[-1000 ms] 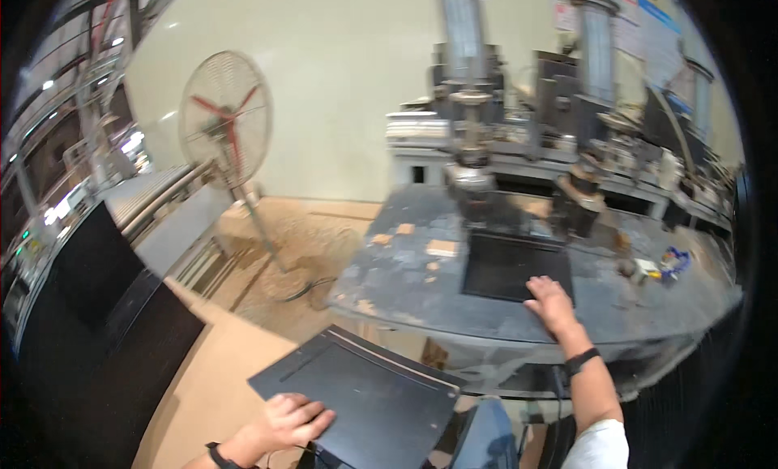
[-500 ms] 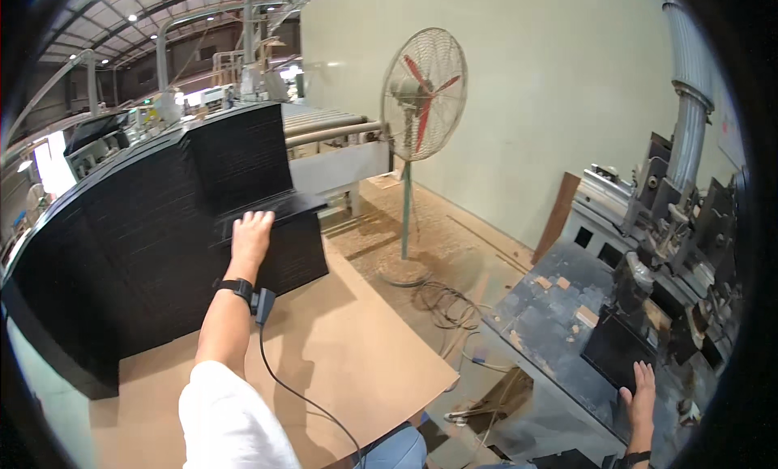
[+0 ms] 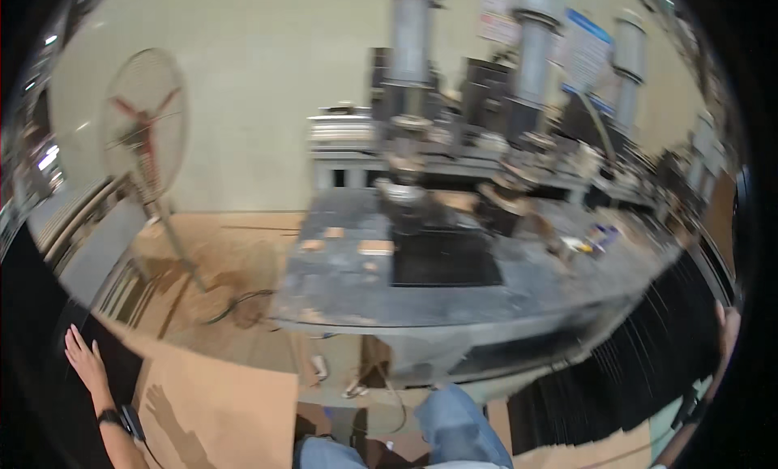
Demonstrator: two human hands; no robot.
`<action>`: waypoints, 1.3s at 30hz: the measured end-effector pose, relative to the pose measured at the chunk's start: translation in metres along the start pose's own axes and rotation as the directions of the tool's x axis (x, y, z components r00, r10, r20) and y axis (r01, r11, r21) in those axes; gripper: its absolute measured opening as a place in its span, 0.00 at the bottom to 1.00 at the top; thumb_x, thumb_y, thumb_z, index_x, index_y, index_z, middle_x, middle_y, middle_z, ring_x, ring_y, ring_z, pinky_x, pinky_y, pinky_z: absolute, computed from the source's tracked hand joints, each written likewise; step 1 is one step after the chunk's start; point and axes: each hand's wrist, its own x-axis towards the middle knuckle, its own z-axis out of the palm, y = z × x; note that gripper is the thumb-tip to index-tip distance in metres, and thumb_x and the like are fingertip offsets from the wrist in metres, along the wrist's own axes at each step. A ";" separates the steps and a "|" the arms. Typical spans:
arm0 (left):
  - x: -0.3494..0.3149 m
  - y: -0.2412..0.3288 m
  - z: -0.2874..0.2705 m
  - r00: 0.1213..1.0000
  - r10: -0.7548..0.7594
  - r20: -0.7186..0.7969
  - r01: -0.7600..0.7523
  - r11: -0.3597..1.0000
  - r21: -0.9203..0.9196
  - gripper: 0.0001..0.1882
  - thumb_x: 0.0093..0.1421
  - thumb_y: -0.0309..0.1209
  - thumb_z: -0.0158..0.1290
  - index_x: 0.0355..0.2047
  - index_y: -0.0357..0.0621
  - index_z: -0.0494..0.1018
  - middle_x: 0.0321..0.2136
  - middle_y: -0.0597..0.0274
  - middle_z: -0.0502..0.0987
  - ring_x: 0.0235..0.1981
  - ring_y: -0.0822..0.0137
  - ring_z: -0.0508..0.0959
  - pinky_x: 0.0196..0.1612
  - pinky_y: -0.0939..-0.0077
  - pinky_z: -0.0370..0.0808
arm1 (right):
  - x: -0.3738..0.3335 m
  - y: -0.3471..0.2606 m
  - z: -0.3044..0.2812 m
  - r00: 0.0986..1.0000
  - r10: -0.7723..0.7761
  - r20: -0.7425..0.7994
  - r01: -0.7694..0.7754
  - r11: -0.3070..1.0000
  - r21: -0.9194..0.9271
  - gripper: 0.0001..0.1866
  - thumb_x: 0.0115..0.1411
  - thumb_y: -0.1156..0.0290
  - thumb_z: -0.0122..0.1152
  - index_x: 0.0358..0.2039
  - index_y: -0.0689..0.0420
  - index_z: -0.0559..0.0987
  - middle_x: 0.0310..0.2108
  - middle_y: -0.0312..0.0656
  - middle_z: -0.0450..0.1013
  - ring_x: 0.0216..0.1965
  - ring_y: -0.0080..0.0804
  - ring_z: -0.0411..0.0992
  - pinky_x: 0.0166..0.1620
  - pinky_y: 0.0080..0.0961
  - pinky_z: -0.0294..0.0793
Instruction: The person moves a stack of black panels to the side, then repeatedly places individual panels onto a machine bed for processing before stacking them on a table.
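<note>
At the far left my left hand (image 3: 87,364) is open, fingers spread, beside the stack of black panels (image 3: 113,359). It seems to rest on or just over them; nothing shows in its grasp. My right hand (image 3: 728,331) is at the far right rim, next to another long stack of thin black panels (image 3: 616,380). Blur and the picture's edge hide its fingers. A single black panel (image 3: 446,260) lies flat on the grey machine table (image 3: 340,266) ahead, under the machine heads.
Beyond the table stand machine heads with grey ducts (image 3: 411,39). A caged fan (image 3: 144,116) with red blades stands at left, near a roller conveyor (image 3: 89,214). Wood scraps (image 3: 376,247) lie on the table. A tan board (image 3: 227,404) is near my left hand; cable (image 3: 235,303) lies on the floor.
My view has swung right. My left hand has shifted on the left black stack, and my right hand has moved from beside the panel on the machine table to the right-hand stack.
</note>
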 end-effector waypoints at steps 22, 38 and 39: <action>-0.189 0.542 -0.361 0.412 0.802 -0.432 -0.546 -0.163 -0.822 0.24 0.51 0.40 0.55 0.49 0.46 0.71 0.39 0.55 0.69 0.43 0.55 0.69 0.45 0.63 0.68 | -0.107 -0.277 0.244 0.147 -0.930 -0.336 0.973 0.076 0.217 0.14 0.50 0.76 0.54 0.37 0.52 0.80 0.36 0.40 0.79 0.39 0.37 0.77 0.44 0.30 0.77; -0.035 0.108 -0.275 0.687 0.698 -0.203 -0.726 0.642 -0.249 0.18 0.49 0.31 0.53 0.43 0.50 0.73 0.41 0.63 0.76 0.39 0.60 0.75 0.40 0.66 0.72 | -0.118 -0.377 0.422 0.104 -0.984 -0.144 0.877 0.022 0.480 0.26 0.47 0.72 0.65 0.50 0.62 0.74 0.53 0.48 0.70 0.58 0.50 0.64 0.62 0.44 0.59; -0.018 0.093 -0.261 0.749 0.638 -0.177 -0.662 0.724 -0.193 0.17 0.49 0.29 0.52 0.41 0.49 0.73 0.39 0.62 0.76 0.39 0.60 0.74 0.41 0.67 0.72 | -0.114 -0.377 0.430 0.146 -0.985 -0.088 0.890 0.092 0.447 0.28 0.47 0.74 0.65 0.51 0.62 0.73 0.54 0.48 0.69 0.59 0.49 0.62 0.62 0.42 0.58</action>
